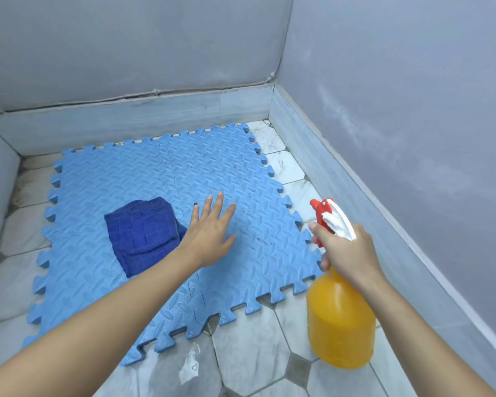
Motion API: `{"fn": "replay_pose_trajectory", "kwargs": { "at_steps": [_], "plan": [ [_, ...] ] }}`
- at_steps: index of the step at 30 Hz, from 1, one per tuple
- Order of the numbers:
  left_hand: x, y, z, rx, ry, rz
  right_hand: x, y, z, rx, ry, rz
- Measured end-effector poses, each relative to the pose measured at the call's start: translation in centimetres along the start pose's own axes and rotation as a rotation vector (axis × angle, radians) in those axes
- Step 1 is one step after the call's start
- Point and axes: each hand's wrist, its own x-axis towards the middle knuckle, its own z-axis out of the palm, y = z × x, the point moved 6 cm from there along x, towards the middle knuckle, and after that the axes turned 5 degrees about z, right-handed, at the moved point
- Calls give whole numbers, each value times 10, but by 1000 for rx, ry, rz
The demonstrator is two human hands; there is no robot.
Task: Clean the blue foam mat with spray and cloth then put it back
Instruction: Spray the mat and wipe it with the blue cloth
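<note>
1. The blue foam mat (pixel 143 179) lies flat on the tiled floor (pixel 255 359), pushed toward the far corner where two grey walls meet. It is light blue with an embossed leaf-like pattern, made of interlocking pieces with toothed jigsaw edges, and dark smudges show on its right half.
2. A folded dark blue cloth (pixel 141 233) rests on the mat, left of centre.
3. The mat's near-left corner is covered by the left forearm, and part of the cloth's right edge lies behind the left wrist. Whether the bottle's base touches the floor cannot be told.
4. The left hand (pixel 209 239) is spread flat, fingers fanned, palm down on or just over the mat, right beside the cloth.
5. The right hand (pixel 347 253) is wrapped around the neck of an orange spray bottle (pixel 341 322) with a red-and-white trigger head, index finger at the trigger, just off the mat's right edge, nozzle toward the mat.
</note>
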Motion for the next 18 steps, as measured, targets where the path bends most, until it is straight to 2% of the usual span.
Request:
{"fn": "replay_pose_trajectory", "kwargs": {
  "at_steps": [4, 9, 12, 18],
  "plan": [
    [10, 29, 2, -36, 69, 83, -6, 39, -55, 80, 216, 14],
    [21, 73, 23, -41, 46, 166, -9, 59, -90, 177, 437, -151],
    [22, 91, 33, -8, 44, 226, -11, 79, -102, 298, 579, -174],
    [14, 92, 41, 25, 81, 277, -1, 89, -100, 356, 572, -167]
  ]
}}
